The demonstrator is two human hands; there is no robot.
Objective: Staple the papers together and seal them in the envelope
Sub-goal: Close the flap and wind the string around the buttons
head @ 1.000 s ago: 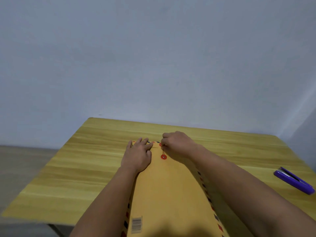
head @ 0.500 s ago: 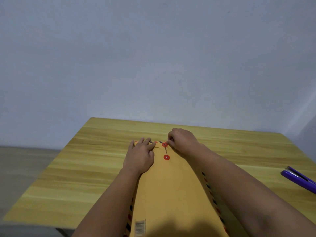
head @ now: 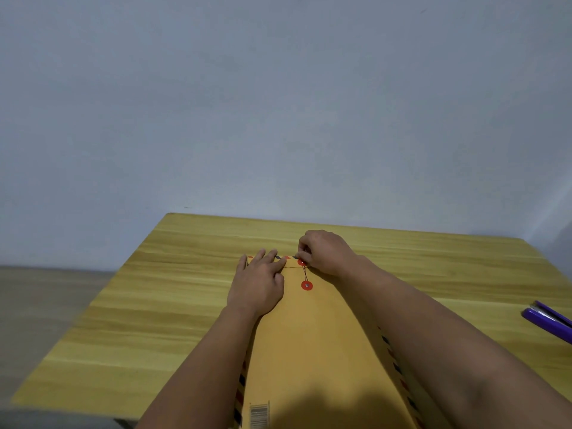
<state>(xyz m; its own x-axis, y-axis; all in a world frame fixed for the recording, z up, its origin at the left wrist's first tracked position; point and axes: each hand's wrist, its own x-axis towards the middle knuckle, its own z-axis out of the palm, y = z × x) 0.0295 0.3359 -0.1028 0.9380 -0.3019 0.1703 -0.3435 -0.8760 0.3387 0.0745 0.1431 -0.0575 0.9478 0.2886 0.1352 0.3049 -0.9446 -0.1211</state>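
Both forearms reach across the wooden table. The left hand lies flat, fingers straight, pressing the envelope near its far end. The right hand curls, pinching the thin string at the upper red button (a second sits just below). The envelope is tan, stripe-edged, lying lengthwise between the arms.

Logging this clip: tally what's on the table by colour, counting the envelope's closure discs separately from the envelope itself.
Red closure discs: 2, the upper disc by the right hand and the lower disc
Yellow-brown envelope: 1, under the left hand
Purple stapler: 1, cut off by the right edge of the frame
Total: 4
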